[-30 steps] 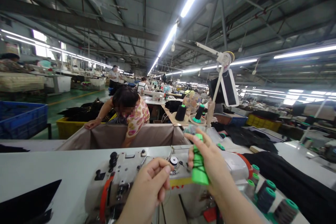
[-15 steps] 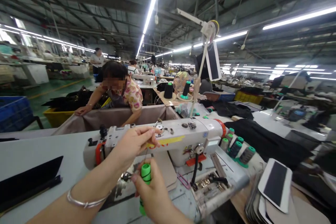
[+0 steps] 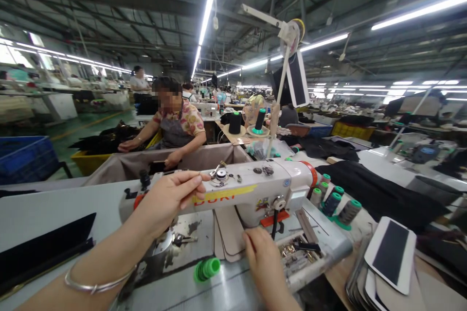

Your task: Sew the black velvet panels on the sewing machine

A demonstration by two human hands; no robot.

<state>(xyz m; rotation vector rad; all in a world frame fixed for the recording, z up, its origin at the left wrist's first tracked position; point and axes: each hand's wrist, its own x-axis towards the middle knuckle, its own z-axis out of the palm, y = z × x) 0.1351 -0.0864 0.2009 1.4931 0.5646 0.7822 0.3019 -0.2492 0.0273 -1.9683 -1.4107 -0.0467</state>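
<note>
My left hand point(image 3: 175, 194) is raised over the sewing machine's arm point(image 3: 233, 189), thumb and fingertips pinched beside the small bobbin point(image 3: 221, 173) on top. The pinch is on a thread too fine to follow here. Below it, a green thread spool point(image 3: 206, 270) rests tilted on the machine bed, touched by neither hand. My right hand point(image 3: 264, 260) is low at the bed, right of the spool, fingers curled together by the edge of the beige panels point(image 3: 229, 235). Whatever its fingertips grip is hidden under them.
A parts tray point(image 3: 301, 252) with metal pieces lies right of my right hand. Several thread spools point(image 3: 332, 204) stand behind it, and stacked panels point(image 3: 390, 255) at far right. Across the machine, a co-worker point(image 3: 178, 121) leans over a fabric-lined bin point(image 3: 124, 167).
My right hand has let go of the green spool and moved right, over where pink thread snips lay. The left hand has shifted slightly left and up. The co-worker has straightened somewhat.
</note>
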